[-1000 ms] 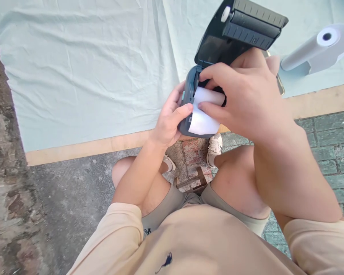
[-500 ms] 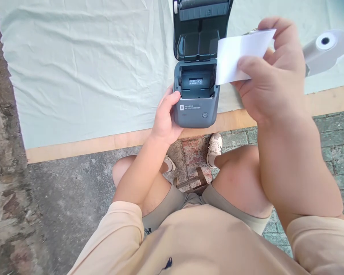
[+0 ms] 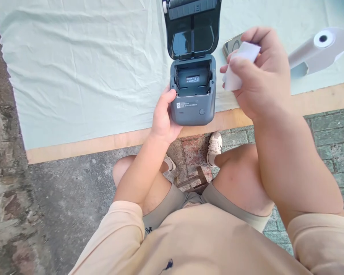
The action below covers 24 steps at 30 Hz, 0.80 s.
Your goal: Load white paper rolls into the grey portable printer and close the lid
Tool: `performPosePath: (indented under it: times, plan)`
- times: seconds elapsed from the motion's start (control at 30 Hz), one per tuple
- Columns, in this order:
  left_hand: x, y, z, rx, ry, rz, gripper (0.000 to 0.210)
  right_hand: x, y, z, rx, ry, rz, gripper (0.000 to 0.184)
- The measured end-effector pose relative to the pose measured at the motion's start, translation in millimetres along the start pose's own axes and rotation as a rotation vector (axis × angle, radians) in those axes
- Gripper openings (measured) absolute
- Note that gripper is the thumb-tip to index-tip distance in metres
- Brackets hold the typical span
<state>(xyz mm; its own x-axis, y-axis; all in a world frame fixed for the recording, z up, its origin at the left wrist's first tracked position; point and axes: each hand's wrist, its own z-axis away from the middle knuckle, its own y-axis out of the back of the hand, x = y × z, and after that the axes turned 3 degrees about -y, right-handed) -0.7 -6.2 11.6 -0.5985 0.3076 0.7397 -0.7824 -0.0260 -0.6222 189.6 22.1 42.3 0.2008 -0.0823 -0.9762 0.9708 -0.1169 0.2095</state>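
Observation:
My left hand [image 3: 166, 116] grips the lower left side of a dark grey label printer [image 3: 192, 110], its thumb on the front left edge. The printer's lid [image 3: 192, 34] is swung up, and its paper bay shows a small printed label with no roll inside. To the right of the printer, my right hand [image 3: 256, 72] is closed on a small piece of white paper [image 3: 243, 57], pinched between thumb and fingers. The paper is folded or bent. Part of the right fingers is hidden behind it.
A roll of white paper [image 3: 323, 40] with a loose end lies at the right of the table. Behind my right hand rests a phone-like object [image 3: 231, 46], partly hidden. Pale cloth [image 3: 83, 76] covers the table, whose wooden edge [image 3: 103, 143] runs in front of my knees.
The white paper has moved left and down and now appears smaller and bent in my right hand. The printer has shifted slightly left with my left hand. More of the phone-like object shows.

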Motion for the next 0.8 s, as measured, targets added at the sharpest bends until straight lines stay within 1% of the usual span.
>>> performPosePath:
  times: [0.03,0.1,0.17,0.2,0.27,0.33,0.47,0.53,0.57,0.6,0.63,0.67,0.7,0.73,0.77,0.8]
  plan:
    - [-0.2,-0.3,-0.3,0.004,-0.002,-0.003,0.03,-0.8,-0.3,2.3,-0.005,0.068,0.05,0.031]
    - [-0.7,-1.0,-0.7,0.005,-0.017,-0.001,0.032,-3.3,-0.3,8.1,0.008,0.192,0.152,0.037]
    - [-1.3,-1.3,-0.9,-0.009,-0.039,0.015,0.032,-5.9,0.4,12.5,0.028,0.261,0.291,0.042]
    - [-1.6,-1.2,-1.0,-0.019,-0.049,0.024,0.032,-6.8,0.8,13.5,0.03,0.279,0.379,0.039]
    - [-2.0,-0.6,-1.3,-0.042,-0.056,0.037,0.032,-7.6,1.5,13.1,0.027,0.278,0.535,0.03]
    - [-2.0,0.2,-1.7,-0.05,-0.049,0.039,0.031,-7.9,1.4,11.2,0.027,0.222,0.639,0.025]
    - [-0.8,-1.1,-2.0,-0.034,-0.027,0.021,0.031,-9.2,-0.4,11.8,0.092,0.101,0.797,0.032]
    - [0.1,-3.5,-1.6,-0.013,-0.024,-0.002,0.031,-9.4,1.4,15.2,0.114,0.092,0.822,0.048]
    - [0.5,-4.9,-1.3,0.002,-0.023,-0.015,0.032,-8.8,4.2,16.7,0.105,0.107,0.804,0.055]
    - [0.8,-6.3,-1.1,0.015,-0.021,-0.024,0.032,-7.5,9.0,17.7,0.099,0.145,0.758,0.056]
    - [1.1,-7.6,-0.9,0.03,-0.019,-0.028,0.032,-5.2,15.9,17.6,0.107,0.21,0.696,0.051]
    - [1.3,-8.6,-0.8,0.044,-0.015,-0.028,0.033,-1.6,25.1,16.2,0.154,0.293,0.639,0.043]
    - [1.4,-9.4,-0.7,0.056,-0.012,-0.025,0.033,3.3,36.4,13.2,0.241,0.366,0.612,0.035]
    - [1.5,-10.0,-0.6,0.066,-0.008,-0.023,0.033,9.8,49.4,8.7,0.35,0.426,0.609,0.031]
    - [1.6,-10.4,-0.7,0.073,-0.003,-0.024,0.033,17.6,63.4,2.9,0.477,0.438,0.662,0.031]
    - [1.6,-10.6,-0.7,0.076,0.001,-0.029,0.032,26.6,77.4,-3.7,0.547,0.369,0.742,0.037]
